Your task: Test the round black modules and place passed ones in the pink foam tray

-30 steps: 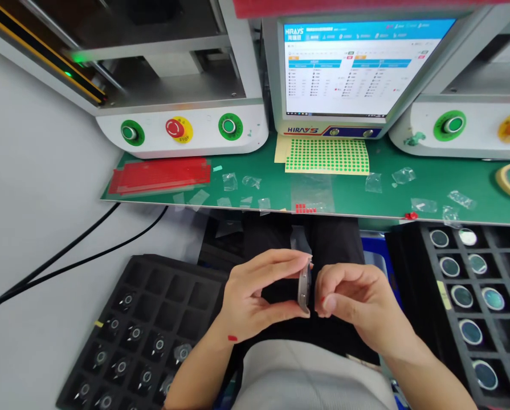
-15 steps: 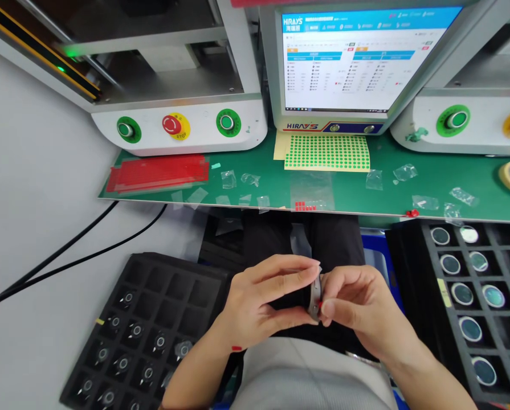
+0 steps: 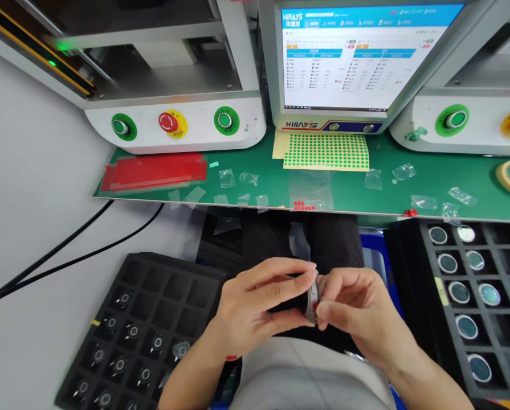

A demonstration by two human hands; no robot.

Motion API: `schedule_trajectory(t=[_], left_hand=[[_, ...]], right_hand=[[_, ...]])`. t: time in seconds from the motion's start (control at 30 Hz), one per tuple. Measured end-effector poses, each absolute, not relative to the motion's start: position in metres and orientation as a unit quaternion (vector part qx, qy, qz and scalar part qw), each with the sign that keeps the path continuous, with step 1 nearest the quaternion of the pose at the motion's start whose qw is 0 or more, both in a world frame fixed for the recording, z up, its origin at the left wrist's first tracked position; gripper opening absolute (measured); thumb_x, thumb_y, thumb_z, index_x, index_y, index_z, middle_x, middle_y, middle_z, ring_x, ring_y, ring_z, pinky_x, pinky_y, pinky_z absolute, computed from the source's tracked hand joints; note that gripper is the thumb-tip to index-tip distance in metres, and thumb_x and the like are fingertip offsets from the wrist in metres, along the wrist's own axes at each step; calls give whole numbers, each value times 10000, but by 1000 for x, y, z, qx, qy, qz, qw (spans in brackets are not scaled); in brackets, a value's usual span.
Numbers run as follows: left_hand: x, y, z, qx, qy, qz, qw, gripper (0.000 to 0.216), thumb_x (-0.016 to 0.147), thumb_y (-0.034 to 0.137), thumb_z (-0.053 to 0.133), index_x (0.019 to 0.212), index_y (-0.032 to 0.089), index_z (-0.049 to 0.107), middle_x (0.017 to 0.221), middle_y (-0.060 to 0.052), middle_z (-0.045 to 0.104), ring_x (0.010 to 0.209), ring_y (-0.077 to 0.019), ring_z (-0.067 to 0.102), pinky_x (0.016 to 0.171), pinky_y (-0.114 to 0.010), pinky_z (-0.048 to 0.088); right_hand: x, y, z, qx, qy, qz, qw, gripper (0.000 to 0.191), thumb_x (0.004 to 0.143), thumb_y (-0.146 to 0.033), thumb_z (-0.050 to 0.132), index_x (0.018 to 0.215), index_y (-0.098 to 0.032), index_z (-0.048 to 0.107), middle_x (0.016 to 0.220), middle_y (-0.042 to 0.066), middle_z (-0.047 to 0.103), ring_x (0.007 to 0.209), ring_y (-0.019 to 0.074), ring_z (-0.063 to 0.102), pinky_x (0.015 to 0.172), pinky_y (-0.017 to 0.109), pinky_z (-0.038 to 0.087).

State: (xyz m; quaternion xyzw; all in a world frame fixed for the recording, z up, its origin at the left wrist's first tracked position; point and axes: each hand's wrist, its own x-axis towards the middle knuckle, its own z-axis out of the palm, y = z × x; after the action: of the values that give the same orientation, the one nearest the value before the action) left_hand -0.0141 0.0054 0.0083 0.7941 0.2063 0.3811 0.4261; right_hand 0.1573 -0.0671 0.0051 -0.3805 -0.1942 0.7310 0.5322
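Evidently both hands meet near the middle of the scene, close in front of the person's body. The left hand is partly curled, its fingers above and thumb below gripping a round metal device that stands on edge. The right hand comes from the right, fingers bent in, thumb and forefinger closed on a small red tab against the device's right side; whether the tab sticks there cannot be told. Another red piece lies on the left wrist. Near left, a black tray carries small ringed parts; to the right, another compartmented tray bears round discs. Farther off, the green bench holds red sheets at left, a green-dotted sheet below the screen, and a tape roll far right.
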Motion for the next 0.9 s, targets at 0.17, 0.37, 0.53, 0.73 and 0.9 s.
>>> schedule_trajectory(t=[0.17,0.37,0.53,0.73,0.9], left_hand=[[-17,7,6,797,207,379,421,615,786,194,751,1358,288,544,1155,-86,679,984,-157,682,797,-254,618],[-11,14,-10,671,181,404,595,604,697,252,834,1269,276,642,1106,-93,707,918,-188,716,782,-260,621],[-9,17,-14,345,136,357,858,466,747,390,790,1165,208,689,1031,-76,727,790,-186,732,610,-216,616],[-4,3,-14,221,135,348,901,357,995,340,411,1123,142,680,953,-100,713,628,-132,711,463,-154,557],[-3,-9,-20,255,167,339,890,325,1014,332,358,1121,175,622,942,-73,677,456,-77,637,347,-121,485]], right_hand=[[151,-59,5,-325,-111,768,541,239,708,-135,835,663,-177,604,596,-32,718,536,58,645,556,140,498],[149,-60,5,-332,-113,740,574,328,730,-232,831,747,-194,505,599,-29,703,512,97,646,532,193,528],[158,-65,7,-407,-150,643,630,221,851,-365,690,828,-196,551,588,-28,652,512,97,577,562,220,495],[165,-65,1,-443,-110,622,636,151,854,-322,647,859,-214,542,531,-53,575,486,103,505,539,228,456],[169,-68,0,-462,-120,575,665,133,841,-311,655,847,-221,558,542,-53,565,502,100,497,544,221,446]])
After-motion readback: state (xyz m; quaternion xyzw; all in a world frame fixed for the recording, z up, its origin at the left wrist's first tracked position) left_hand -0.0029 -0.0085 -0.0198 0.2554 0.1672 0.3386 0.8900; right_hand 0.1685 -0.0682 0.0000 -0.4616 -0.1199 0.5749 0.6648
